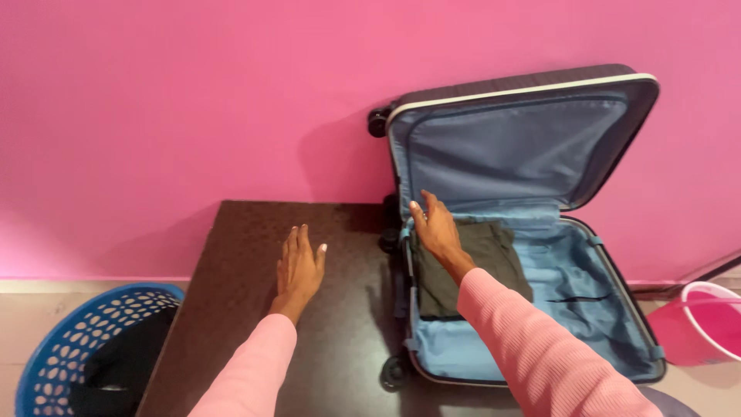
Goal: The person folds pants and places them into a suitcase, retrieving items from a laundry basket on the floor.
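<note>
An open suitcase point(602, 309) with pale blue lining lies on the right part of a dark table point(247, 239), its lid propped against the pink wall. A folded dark olive garment point(494, 255) lies in the left half of the case. My right hand point(436, 228) hovers flat over the garment's upper left corner, near the case's rim, fingers spread and holding nothing. Left of the case, my left hand point(299, 266) rests palm down on the bare tabletop, fingers together and extended. Both arms wear pink sleeves.
A blue perforated laundry basket point(58, 347) with dark clothing inside stands on the floor at the lower left. A pink bucket point(706, 324) stands on the floor at the right. The pink wall closes off the far side.
</note>
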